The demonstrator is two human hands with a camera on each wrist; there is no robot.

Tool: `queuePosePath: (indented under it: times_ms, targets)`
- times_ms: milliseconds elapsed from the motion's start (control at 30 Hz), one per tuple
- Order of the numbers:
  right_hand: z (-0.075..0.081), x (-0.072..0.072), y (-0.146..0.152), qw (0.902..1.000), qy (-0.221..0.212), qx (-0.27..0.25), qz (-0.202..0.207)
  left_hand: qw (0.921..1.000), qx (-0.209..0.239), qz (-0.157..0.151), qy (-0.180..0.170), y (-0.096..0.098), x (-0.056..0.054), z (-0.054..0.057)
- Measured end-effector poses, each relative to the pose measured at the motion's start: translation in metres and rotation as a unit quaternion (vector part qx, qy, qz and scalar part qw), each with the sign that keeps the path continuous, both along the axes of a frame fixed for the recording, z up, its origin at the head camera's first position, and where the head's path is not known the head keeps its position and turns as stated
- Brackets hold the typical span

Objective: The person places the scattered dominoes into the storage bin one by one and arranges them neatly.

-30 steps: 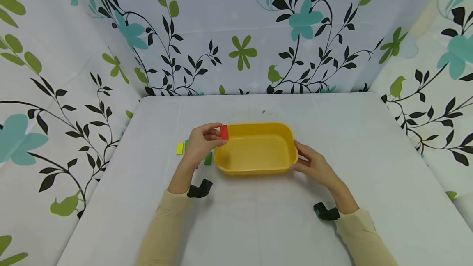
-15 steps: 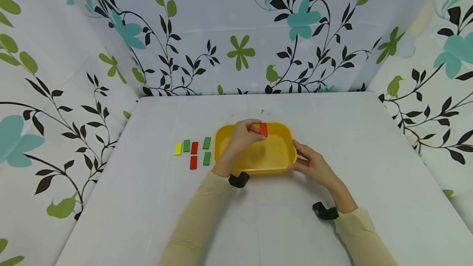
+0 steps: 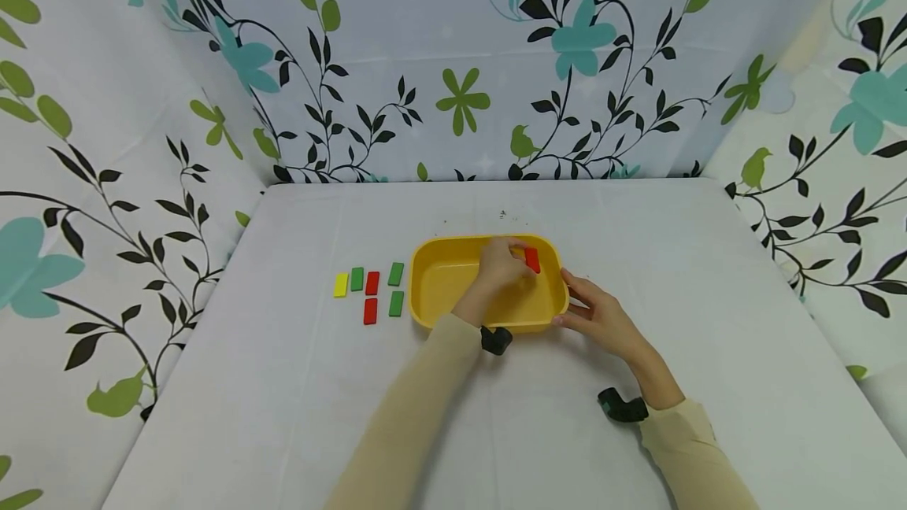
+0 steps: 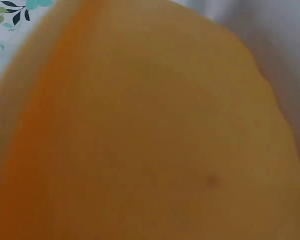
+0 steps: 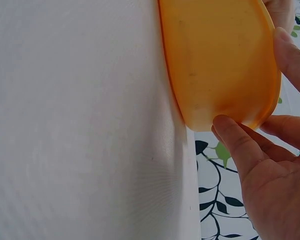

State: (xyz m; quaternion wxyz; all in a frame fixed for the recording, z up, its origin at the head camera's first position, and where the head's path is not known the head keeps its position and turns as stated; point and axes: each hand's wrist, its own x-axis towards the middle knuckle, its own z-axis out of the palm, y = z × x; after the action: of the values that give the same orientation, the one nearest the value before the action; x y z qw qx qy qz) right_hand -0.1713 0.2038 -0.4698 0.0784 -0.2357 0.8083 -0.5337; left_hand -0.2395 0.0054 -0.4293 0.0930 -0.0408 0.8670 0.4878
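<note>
In the head view my left hand (image 3: 501,264) reaches over the yellow tray (image 3: 442,282). It pinches a red rectangular block (image 3: 532,260) at its fingertips, near the tray's right end. My right hand (image 3: 601,316) holds that end of the tray, thumb and fingers spread along the wall. The right wrist view shows its fingertips against the tray's outer side (image 5: 220,60). A blurred yellow-orange surface (image 4: 165,115) fills most of the left wrist view, where the left hand's fingers cannot be made out.
Left of the tray, on the white table (image 3: 234,384), lie a yellow block (image 3: 341,285), several green blocks (image 3: 395,304) and two red blocks (image 3: 371,311). A black wrist-worn piece (image 3: 496,340) sits by the tray's near rim. Patterned cloth (image 3: 397,61) hangs behind the table.
My left hand has carried the red block rightward from the tray's left rim to its right end. The blocks on the table are uncovered. My right hand stays at the tray.
</note>
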Motion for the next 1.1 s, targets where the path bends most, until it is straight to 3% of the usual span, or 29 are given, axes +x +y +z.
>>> queuePosePath:
  times_ms: [267,533,1100]
  targets:
    - [0.001,0.001,0.0,1.0,-0.002,-0.007,0.0,0.999,-0.032,0.0,-0.031,0.012,-0.003,-0.018]
    - [0.002,0.0,-0.001,1.0,-0.001,-0.001,0.002,0.9977,-0.056,-0.001,-0.037,0.016,-0.003,-0.026]
    - [-0.001,0.0,-0.001,1.0,0.0,0.001,0.002,0.9925,-0.115,-0.037,-0.022,0.017,0.002,-0.026]
